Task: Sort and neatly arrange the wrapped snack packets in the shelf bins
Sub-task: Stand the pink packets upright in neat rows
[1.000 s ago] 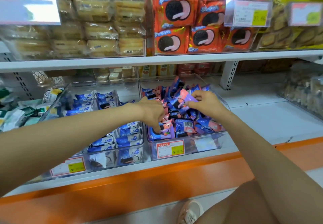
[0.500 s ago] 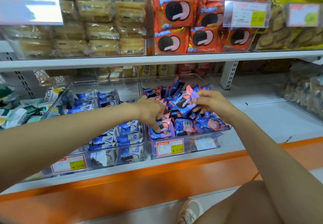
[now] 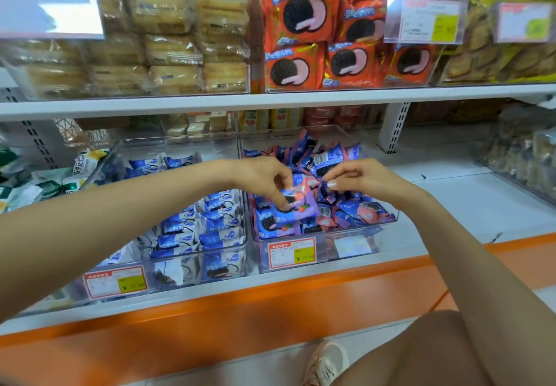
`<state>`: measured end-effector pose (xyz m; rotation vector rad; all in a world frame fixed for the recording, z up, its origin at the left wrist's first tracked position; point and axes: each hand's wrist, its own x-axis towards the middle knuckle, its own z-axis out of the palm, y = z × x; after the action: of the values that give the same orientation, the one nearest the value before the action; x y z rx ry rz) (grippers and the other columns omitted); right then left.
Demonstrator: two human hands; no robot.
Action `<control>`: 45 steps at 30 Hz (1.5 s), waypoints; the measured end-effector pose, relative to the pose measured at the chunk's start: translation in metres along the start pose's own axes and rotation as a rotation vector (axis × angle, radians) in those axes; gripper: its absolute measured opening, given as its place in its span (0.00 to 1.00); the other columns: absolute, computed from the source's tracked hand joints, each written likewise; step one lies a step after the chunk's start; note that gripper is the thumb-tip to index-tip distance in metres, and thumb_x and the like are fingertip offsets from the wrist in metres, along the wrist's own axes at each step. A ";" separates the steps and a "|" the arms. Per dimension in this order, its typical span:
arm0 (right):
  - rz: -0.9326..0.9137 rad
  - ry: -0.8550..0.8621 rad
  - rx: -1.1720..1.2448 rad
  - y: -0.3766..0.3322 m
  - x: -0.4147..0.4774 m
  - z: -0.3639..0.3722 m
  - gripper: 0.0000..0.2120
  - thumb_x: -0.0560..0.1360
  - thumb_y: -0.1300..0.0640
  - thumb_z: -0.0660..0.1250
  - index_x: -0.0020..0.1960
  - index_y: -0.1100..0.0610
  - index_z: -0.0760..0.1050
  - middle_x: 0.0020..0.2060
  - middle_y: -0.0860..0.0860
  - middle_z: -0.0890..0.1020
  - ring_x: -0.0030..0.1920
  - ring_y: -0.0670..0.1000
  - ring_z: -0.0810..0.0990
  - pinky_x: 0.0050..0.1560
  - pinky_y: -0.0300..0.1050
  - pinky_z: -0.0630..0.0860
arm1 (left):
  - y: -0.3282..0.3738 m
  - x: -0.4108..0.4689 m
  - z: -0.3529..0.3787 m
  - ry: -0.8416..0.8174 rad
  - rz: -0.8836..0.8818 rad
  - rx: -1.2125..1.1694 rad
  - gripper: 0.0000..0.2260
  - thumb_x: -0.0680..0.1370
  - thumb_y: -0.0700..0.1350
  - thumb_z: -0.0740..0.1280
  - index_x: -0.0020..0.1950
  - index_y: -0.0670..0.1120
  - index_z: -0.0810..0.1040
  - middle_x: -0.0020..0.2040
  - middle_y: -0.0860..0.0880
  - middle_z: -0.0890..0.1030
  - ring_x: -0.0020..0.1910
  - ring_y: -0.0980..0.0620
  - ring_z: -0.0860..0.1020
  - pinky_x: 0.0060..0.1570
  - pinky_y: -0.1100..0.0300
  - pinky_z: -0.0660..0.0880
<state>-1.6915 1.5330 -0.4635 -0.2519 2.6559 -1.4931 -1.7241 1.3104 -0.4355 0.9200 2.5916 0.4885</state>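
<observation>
Lifted, left hand (image 3: 264,178) pinches a purple packet (image 3: 302,206), right hand (image 3: 362,178) a pink packet (image 3: 307,181).

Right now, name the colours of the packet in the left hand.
Packet: blue, pink and purple; head view.

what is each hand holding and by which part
Left hand pinches a blue-and-purple packet by one edge; right hand seems to pinch a pink packet by its crimped end.
</observation>
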 end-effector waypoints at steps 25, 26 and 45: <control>0.166 -0.313 -0.708 -0.007 -0.018 -0.020 0.24 0.68 0.63 0.74 0.58 0.44 0.72 0.44 0.37 0.69 0.42 0.40 0.71 0.36 0.28 0.66 | 0.005 -0.002 0.017 -0.198 -0.029 0.451 0.11 0.72 0.49 0.73 0.50 0.45 0.78 0.34 0.57 0.72 0.40 0.53 0.71 0.31 0.64 0.63; 0.162 -0.290 -0.713 -0.006 -0.018 -0.019 0.23 0.69 0.64 0.72 0.59 0.46 0.73 0.43 0.37 0.70 0.39 0.40 0.72 0.33 0.28 0.67 | 0.006 -0.003 0.019 -0.181 -0.022 0.516 0.11 0.72 0.50 0.72 0.50 0.47 0.77 0.35 0.56 0.72 0.41 0.53 0.70 0.31 0.63 0.62; -0.014 0.134 -0.603 -0.011 -0.018 -0.021 0.19 0.70 0.73 0.64 0.55 0.55 0.78 0.45 0.51 0.75 0.43 0.52 0.74 0.43 0.47 0.76 | 0.006 0.058 0.030 -0.023 -0.034 0.342 0.21 0.74 0.57 0.67 0.58 0.43 0.76 0.54 0.47 0.80 0.54 0.47 0.76 0.49 0.55 0.67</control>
<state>-1.6762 1.5485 -0.4434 -0.2102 3.1501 -0.6892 -1.7497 1.3587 -0.4711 0.9760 2.7129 0.0219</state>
